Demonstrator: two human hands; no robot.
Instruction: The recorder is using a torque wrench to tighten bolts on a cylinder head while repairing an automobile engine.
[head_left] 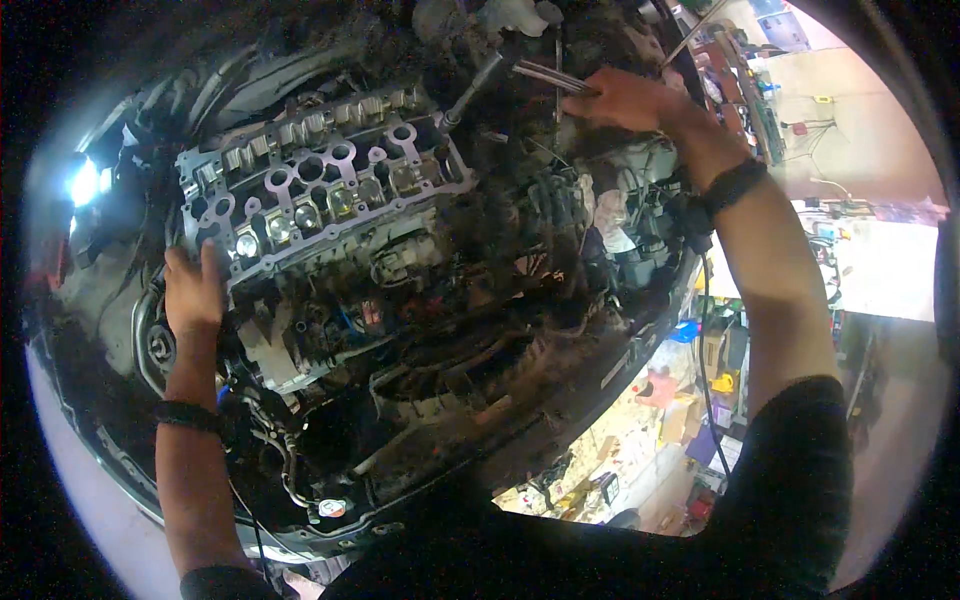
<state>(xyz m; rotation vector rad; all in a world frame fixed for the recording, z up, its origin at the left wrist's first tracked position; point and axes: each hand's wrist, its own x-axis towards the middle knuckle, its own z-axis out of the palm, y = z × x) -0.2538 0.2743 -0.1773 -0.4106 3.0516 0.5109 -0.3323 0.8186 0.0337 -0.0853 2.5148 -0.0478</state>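
Note:
A silver cylinder head with round openings and several caps lies in the engine bay. My left hand is at its lower-left corner, fingers apart and slightly bent, apparently resting on it. My right hand is closed on the silver handle of a wrench above the head's right side. A long socket extension slants from the wrench down to the head's upper-right corner; its lower tip is hard to make out.
Hoses, wiring and dark engine-bay parts surround the cylinder head. The front body edge curves across below. A bright work lamp shines at the left. Beyond the car, a cluttered bench and boxes stand at the right.

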